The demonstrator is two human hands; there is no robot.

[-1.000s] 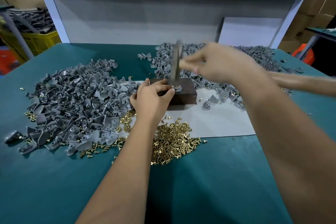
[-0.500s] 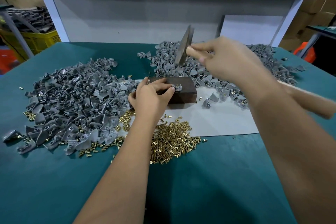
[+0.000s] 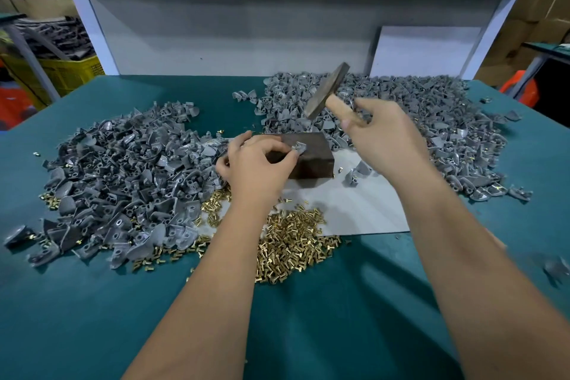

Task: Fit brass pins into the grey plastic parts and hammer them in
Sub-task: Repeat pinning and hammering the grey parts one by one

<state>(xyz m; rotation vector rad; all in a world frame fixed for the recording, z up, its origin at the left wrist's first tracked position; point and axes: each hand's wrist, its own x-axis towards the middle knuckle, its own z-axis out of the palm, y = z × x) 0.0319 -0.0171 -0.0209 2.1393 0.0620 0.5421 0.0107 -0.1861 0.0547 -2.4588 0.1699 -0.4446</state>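
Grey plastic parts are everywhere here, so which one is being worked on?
The single grey part on the dark block, pinched by the left hand under the raised hammer. The others lie loose in piles.

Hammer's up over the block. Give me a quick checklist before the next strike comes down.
1. Grey plastic part seated on the dark block: ok.
2. Left hand pinching the part steady: ok.
3. Brass pin upright in the part: cannot tell, too small.
4. Left fingertips away from the strike spot: not ok, right beside it.
5. Right hand gripping the hammer, head raised above the block: ok.
6. Loose brass pins within reach for the next part: ok.
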